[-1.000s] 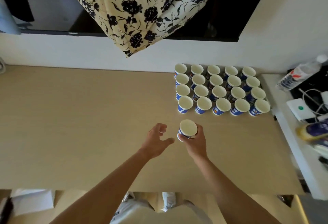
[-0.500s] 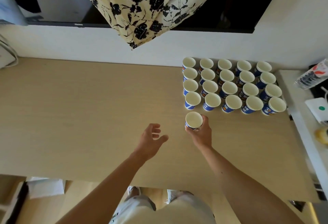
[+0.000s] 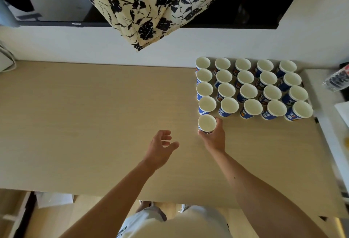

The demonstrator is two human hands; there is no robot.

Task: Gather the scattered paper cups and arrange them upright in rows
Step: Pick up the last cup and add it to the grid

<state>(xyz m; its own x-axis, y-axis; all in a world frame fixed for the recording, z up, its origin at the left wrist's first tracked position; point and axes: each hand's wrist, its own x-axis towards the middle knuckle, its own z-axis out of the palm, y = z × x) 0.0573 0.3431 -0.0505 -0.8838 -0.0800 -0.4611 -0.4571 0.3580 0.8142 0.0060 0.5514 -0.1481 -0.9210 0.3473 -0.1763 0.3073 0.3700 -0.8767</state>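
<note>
Several blue-and-white paper cups (image 3: 247,89) stand upright in a tidy block of rows at the back right of the light wooden table (image 3: 94,115). My right hand (image 3: 214,136) grips one more upright paper cup (image 3: 206,123) just in front of the block's left column, close below its nearest cup (image 3: 207,104). My left hand (image 3: 160,148) hovers over the table to the left of that cup, fingers spread and holding nothing.
A floral cloth (image 3: 151,5) hangs over a dark television (image 3: 56,2) on the wall behind. A white side surface (image 3: 324,109) at the right carries a plastic bottle (image 3: 338,79). The table's front edge is near my body.
My right hand has carried the cup forward to just in front of the left column of the block. My left hand has drifted apart from it, staying open.
</note>
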